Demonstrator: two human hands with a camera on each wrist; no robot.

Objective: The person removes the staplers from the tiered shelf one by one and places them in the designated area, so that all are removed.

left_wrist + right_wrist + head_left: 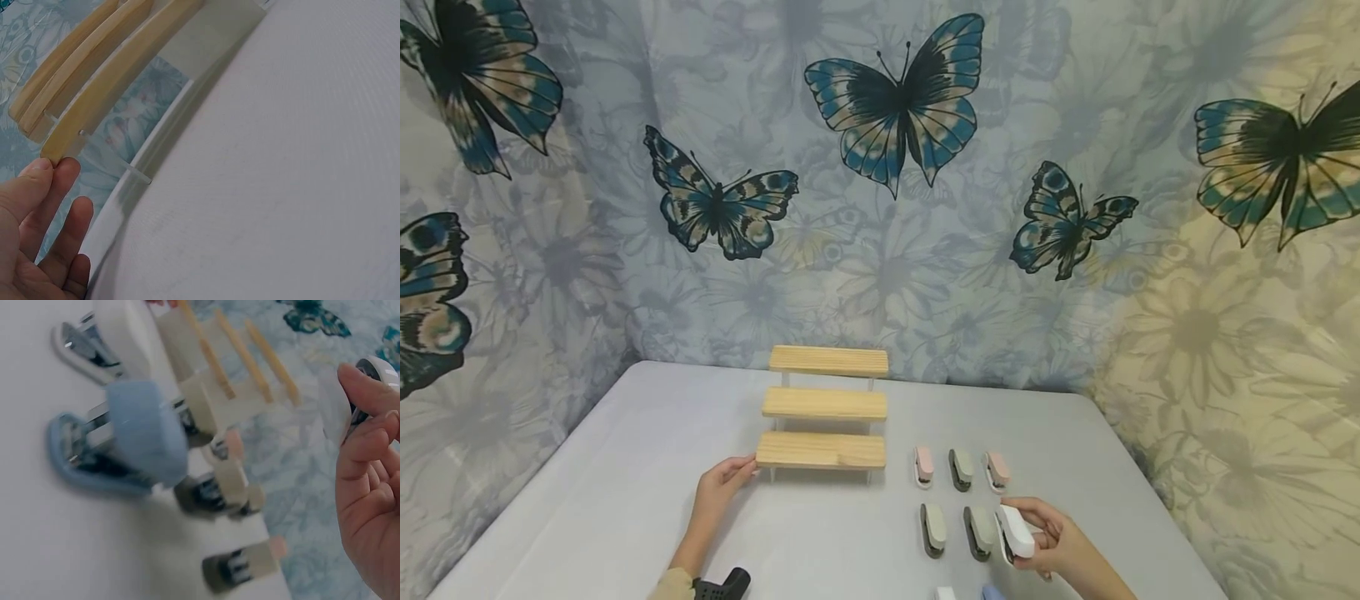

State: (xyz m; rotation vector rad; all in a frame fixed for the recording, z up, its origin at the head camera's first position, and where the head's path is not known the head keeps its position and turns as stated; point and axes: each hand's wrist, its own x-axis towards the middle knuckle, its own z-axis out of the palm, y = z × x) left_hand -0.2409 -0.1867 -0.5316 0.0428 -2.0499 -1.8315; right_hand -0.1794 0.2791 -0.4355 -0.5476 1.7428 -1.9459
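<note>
My left hand (721,492) pinches the left end of the lowest wooden board of a three-tier display stand (820,451); in the left wrist view, thumb and forefinger meet on the board's corner (59,147). In my right hand (1052,542) is a white stapler (1017,532), gripped between thumb and fingers beside the green staplers. The right wrist view shows this stapler partly hidden by the fingers. Around it are a green stapler with a dark base (980,532), another green stapler (933,529) and a pink stapler (997,471).
Farther back stand a second pink stapler (923,467) and a small green stapler (960,469). A blue stapler (147,434) and another white stapler (128,337) sit near the front edge of the head view. Butterfly-patterned cloth (895,275) hangs behind the white table (647,433).
</note>
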